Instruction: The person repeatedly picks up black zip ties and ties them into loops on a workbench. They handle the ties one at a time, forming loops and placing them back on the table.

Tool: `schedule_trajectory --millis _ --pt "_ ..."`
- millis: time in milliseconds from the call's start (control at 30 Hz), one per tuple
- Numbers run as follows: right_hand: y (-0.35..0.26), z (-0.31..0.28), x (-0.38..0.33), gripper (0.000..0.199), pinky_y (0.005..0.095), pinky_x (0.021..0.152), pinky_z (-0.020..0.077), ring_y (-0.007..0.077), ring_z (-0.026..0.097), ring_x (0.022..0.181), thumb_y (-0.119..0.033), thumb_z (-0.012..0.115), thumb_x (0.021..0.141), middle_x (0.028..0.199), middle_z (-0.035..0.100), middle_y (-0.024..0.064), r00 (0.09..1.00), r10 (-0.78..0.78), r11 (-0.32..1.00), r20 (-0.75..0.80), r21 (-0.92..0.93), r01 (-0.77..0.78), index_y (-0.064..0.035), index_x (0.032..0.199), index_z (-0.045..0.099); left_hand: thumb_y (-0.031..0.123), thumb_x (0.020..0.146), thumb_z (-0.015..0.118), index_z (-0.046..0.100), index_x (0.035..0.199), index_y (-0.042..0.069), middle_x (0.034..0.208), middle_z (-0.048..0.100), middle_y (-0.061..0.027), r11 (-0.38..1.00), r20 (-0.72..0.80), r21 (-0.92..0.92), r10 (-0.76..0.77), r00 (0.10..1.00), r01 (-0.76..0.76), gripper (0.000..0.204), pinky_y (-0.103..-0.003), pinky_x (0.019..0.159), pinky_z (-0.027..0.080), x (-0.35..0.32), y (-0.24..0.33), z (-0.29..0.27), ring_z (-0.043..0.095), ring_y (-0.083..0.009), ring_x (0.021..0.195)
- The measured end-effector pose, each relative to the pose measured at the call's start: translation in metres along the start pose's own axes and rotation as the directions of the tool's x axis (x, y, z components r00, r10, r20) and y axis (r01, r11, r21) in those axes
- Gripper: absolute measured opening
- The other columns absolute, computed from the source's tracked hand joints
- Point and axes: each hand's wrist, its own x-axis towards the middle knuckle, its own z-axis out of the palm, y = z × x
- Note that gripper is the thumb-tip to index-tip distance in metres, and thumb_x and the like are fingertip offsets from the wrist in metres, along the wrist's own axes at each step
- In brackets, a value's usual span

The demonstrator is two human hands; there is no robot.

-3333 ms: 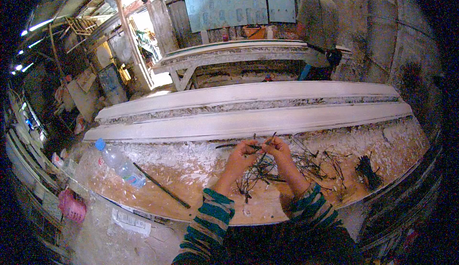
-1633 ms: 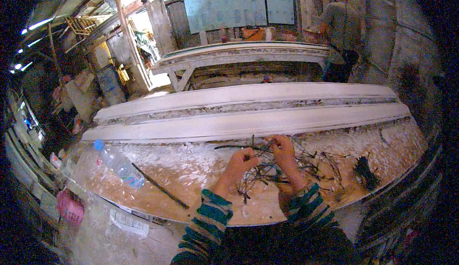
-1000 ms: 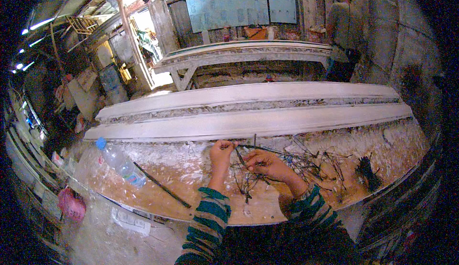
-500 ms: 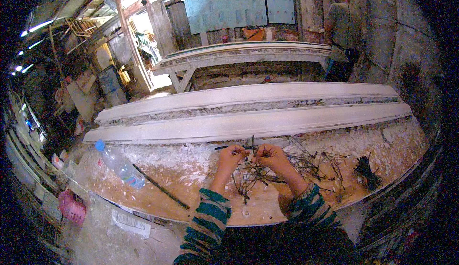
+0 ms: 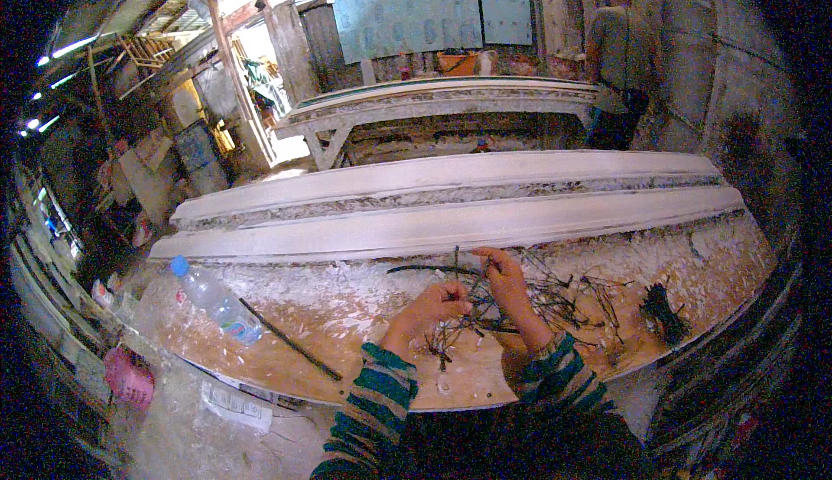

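Over the middle of the worktable my left hand [image 5: 444, 301] is closed in a pinch, low above a tangle of thin dark strands [image 5: 559, 302]. My right hand [image 5: 503, 277] is slightly higher and farther off, its fingers bent together and pointing left. Any strand in either pinch is too fine to make out. Just beyond my left hand lies a short dark stick [image 5: 416, 268], with a thin upright piece [image 5: 457, 256] beside it. A bundle of dark strands [image 5: 665, 314] sits at the right. Farther left lies a long dark rod [image 5: 290, 340].
A clear plastic bottle with a blue cap [image 5: 212, 300] lies left on the dusty wooden tabletop [image 5: 373, 376]. Two long white moulded lengths [image 5: 451, 223] run along its far side. Another bench [image 5: 433, 99] stands behind, with a person [image 5: 620, 55] beside it. A pink basket [image 5: 130, 380] is lower left.
My hands have moved apart: the left came down nearer to me, the right rose a little and turned its fingers left. The person behind shifted slightly.
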Motion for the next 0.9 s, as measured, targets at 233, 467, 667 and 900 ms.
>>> schedule_trajectory --millis 233,467,667,900 --pt "0.011 0.0 0.001 0.013 0.0248 0.062 0.0431 0.0103 0.052 0.068 -0.015 0.057 0.082 0.083 0.061 0.0031 0.999 0.037 0.997 0.026 -0.07 -0.035 -0.0045 0.087 0.063 0.014 0.073 0.064 0.052 0.067 0.008 0.06 0.046 0.0042 0.975 -0.572 0.224 0.127 0.81 0.006 0.015 -0.022 0.05 0.032 -0.007 0.02 -0.009 0.039 -0.006 0.056" --pt "-0.017 -0.003 -0.006 0.012 0.0285 0.078 0.0424 0.0164 0.054 0.088 -0.013 0.063 0.077 0.095 0.059 0.0064 0.955 -0.126 0.991 0.269 0.087 0.106 -0.0032 0.085 0.064 0.009 0.073 0.064 0.056 0.071 0.004 0.068 0.058 -0.0009 0.972 -0.779 0.235 0.179 0.602 0.015 0.009 -0.021 0.059 0.04 -0.004 0.018 -0.02 0.05 -0.0083 0.063" --pt "-0.043 0.009 -0.024 0.011 0.0316 0.085 0.0405 0.0198 0.051 0.1 -0.013 0.063 0.077 0.109 0.054 0.0095 0.821 -0.016 0.927 0.571 0.316 -0.202 -0.0039 0.082 0.064 0.004 0.076 0.062 0.058 0.074 0.003 0.074 0.061 -0.003 0.964 -0.801 0.259 0.185 0.57 0.052 0.005 -0.022 0.062 0.043 -0.007 0.023 -0.018 0.054 -0.0095 0.067" --pt "-0.052 0.001 -0.024 0.008 0.0294 0.08 0.0422 0.0157 0.054 0.089 -0.013 0.063 0.077 0.094 0.06 0.0054 0.819 -0.045 0.962 0.572 0.245 -0.119 -0.0056 0.081 0.064 0.004 0.076 0.061 0.062 0.079 0.001 0.077 0.062 -0.0042 0.978 -0.704 0.203 0.181 0.687 -0.05 0.004 -0.023 0.069 0.044 -0.005 0.009 -0.024 0.056 -0.0103 0.072"
